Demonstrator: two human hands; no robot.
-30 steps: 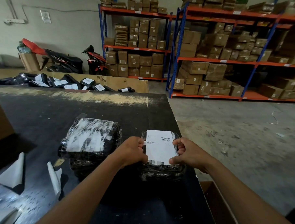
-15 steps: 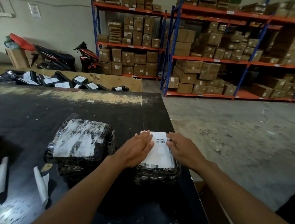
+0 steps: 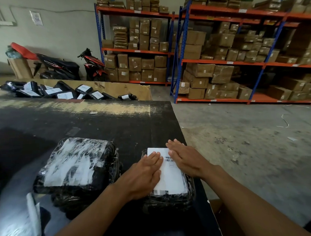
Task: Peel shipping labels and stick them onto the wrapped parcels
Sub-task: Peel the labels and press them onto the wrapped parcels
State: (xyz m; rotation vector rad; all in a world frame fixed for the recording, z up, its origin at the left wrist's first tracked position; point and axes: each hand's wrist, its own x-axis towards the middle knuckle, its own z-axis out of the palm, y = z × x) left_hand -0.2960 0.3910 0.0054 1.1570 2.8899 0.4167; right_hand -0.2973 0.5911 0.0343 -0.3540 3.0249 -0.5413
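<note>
Fingers flat, the left hand (image 3: 145,172) and right hand (image 3: 185,159) pressed the white paper label (image 3: 170,179) onto the black film-wrapped parcel (image 3: 167,203), whose crinkled wrap could crease it.

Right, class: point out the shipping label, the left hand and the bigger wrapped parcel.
shipping label (image 3: 171,181): head view, bare white middle.
left hand (image 3: 145,174): head view, back of the hand.
bigger wrapped parcel (image 3: 74,164): head view, top face.

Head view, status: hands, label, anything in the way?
Both flat, fingers straight: left hand and right hand pressing the shipping label. Label on the right wrapped parcel. Nothing blocking; second parcel sits to its left.
</note>
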